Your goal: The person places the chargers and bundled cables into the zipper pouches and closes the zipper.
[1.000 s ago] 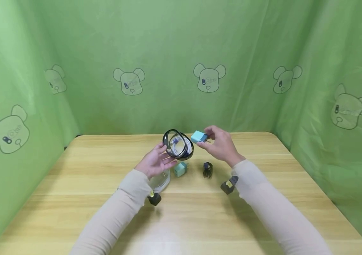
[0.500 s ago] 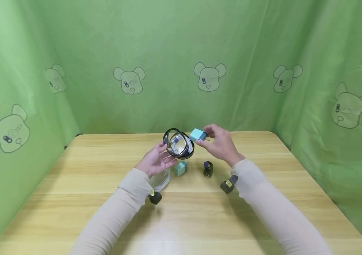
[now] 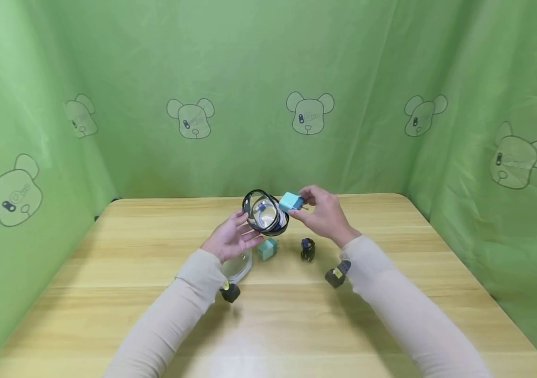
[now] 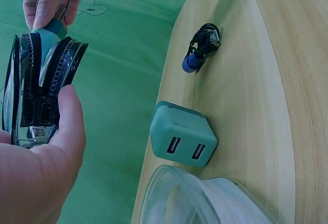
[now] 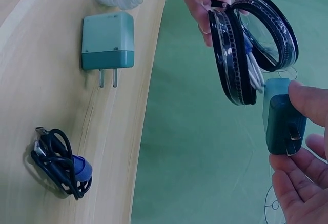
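My left hand (image 3: 233,241) grips a round clear zip case (image 5: 229,57) with black trim, its two halves spread apart above the table. Inside it lies a coiled white cable (image 5: 253,70) with a blue tie. Between thumb and fingers, my right hand (image 3: 326,212) pinches a teal plug charger (image 3: 291,201), prongs toward the palm. The charger's far end is at the case's opening, between the zip edges in the left wrist view. Below, a second teal charger (image 4: 184,134) with two USB ports stands on the table.
A bundled black cable (image 5: 61,162) with a blue tie lies on the table, right of the second charger. A clear round container (image 4: 171,193) sits partly under my left hand. Green curtains (image 3: 249,147) enclose the wooden table (image 3: 287,325) at the back and sides.
My right hand has brought the charger slightly left, closer to the case's opening. The left hand stays almost still, holding the case.
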A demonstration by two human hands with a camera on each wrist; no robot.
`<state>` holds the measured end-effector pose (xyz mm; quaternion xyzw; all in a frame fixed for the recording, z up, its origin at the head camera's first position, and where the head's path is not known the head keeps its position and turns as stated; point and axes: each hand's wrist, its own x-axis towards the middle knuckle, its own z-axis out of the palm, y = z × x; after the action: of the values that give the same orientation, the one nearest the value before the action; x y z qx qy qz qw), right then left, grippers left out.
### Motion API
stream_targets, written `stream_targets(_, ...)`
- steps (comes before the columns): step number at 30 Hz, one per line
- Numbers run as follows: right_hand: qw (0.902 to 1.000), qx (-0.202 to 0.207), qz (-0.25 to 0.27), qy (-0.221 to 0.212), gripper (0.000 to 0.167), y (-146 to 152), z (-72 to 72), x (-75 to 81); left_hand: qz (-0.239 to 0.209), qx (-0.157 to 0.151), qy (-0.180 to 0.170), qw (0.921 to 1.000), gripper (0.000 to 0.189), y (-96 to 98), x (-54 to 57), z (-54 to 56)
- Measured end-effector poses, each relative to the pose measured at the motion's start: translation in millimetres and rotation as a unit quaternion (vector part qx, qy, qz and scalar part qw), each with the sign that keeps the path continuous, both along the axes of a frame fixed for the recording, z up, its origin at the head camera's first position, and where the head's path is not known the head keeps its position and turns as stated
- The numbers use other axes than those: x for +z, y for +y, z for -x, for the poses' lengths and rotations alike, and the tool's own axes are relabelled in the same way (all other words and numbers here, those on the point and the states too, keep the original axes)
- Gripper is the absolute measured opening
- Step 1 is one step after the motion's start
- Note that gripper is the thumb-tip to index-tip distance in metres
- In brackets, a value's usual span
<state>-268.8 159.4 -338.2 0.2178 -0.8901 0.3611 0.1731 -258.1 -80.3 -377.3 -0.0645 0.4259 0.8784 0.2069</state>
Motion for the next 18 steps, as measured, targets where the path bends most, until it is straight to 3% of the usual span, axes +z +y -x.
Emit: stream_targets(18, 0.9999, 0.010, -0.008, 0.011, 0.047, -7.1, -0.4, -5.0, -0.007, 0.000, -0.001, 1.0000, 0.044, 1.9, -1.1, 1.0)
